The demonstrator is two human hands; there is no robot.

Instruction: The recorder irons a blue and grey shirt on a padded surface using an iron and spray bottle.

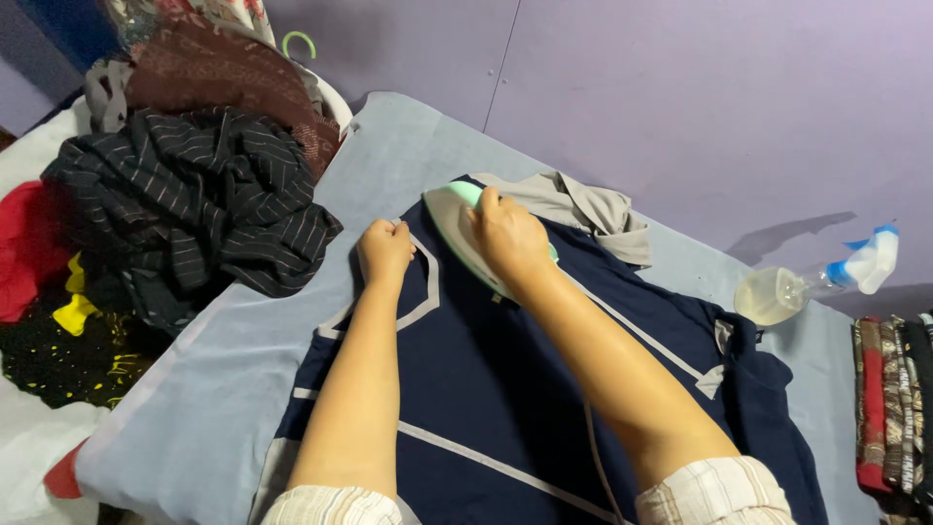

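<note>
Right hand (508,236) grips iron (457,219); left hand (385,250) pinches navy garment (505,389) on blue-padded board (224,389); purple wall (680,97).

Navy, grey and mint against a lilac wall

The garment (505,389) is navy blue with thin pale grey stripes and a grey collar (583,209); the iron (457,219) on it is mint green with a grey base. The padded cover (243,360) beneath is light blue. The heaped cloth (194,204) is black with fine light pinstripes, next to brown patterned fabric (224,73), red cloth (24,248) and black-and-yellow cloth (73,331). The spray bottle (787,287) is clear with a white-and-blue head. The wall (680,97) is lilac, the sleeves (719,491) cream checked.
</note>
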